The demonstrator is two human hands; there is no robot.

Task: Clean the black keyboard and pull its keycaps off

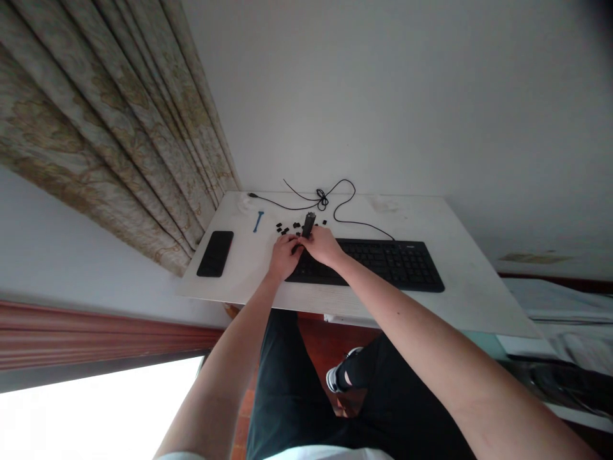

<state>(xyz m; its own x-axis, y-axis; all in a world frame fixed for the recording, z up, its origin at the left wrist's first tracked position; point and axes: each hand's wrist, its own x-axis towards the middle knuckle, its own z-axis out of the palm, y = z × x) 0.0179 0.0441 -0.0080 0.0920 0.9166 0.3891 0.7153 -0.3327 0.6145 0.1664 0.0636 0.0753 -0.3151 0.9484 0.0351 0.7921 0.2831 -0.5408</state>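
Observation:
A black keyboard lies along the front of the white table, both my hands over its left end. My right hand is closed around a dark, stick-like tool, held nearly upright with its thicker end up; its lower end is hidden by my fingers. Close against it, my left hand has its fingers bent together at the keyboard's left edge. Whatever those fingers hold is too small to make out. Several small black keycaps lie loose just beyond my hands.
A small blue tool lies left of the keycaps. Farther left is a black phone. The keyboard's bundled cable runs along the back by the wall. A patterned curtain hangs at the table's left side.

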